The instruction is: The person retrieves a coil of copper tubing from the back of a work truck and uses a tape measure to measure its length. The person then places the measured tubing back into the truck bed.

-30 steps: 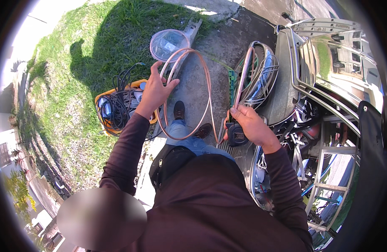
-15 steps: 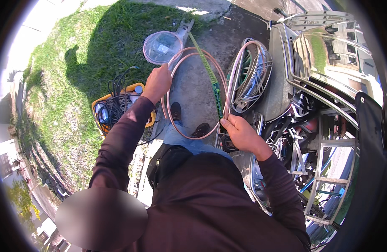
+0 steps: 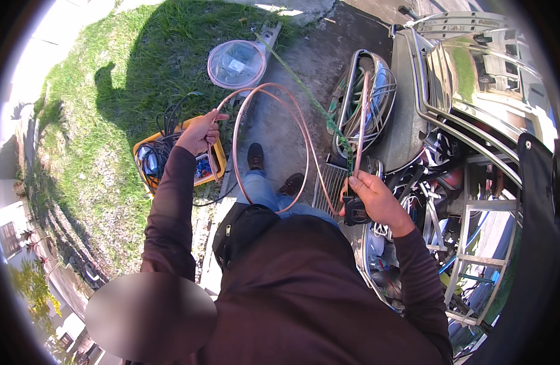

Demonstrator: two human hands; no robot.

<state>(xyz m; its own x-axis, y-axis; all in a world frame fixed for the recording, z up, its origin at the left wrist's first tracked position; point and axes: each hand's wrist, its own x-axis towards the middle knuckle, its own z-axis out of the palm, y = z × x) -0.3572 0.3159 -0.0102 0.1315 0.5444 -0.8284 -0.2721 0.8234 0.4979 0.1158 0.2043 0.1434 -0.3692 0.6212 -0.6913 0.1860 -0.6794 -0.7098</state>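
Note:
A loose coil of copper tubing (image 3: 237, 152) hangs between my hands over my legs. My left hand (image 3: 199, 132) is closed around one length of it at the coil's left. On the right, my right hand (image 3: 377, 198) grips another length of the tubing together with a tape measure (image 3: 355, 211) in a black case. From that case the green-yellow measuring blade (image 3: 304, 89) runs away to the far end of the concrete strip. The blade looks twisted near the case. A second coil of tubing in a clear plastic bag (image 3: 236, 64) lies on the grass edge beyond my left hand.
A yellow crate (image 3: 219, 159) with black cables and small parts stands left of my feet. To the right are a chrome-framed piece (image 3: 337, 143) with hoses in it, a vehicle (image 3: 407, 91), and piled metal gear with a ladder (image 3: 468, 234).
My hands have moved apart, the left one outward and down, the right one rightward. The tubing loops have spread wider, and the blade now slants and sags more.

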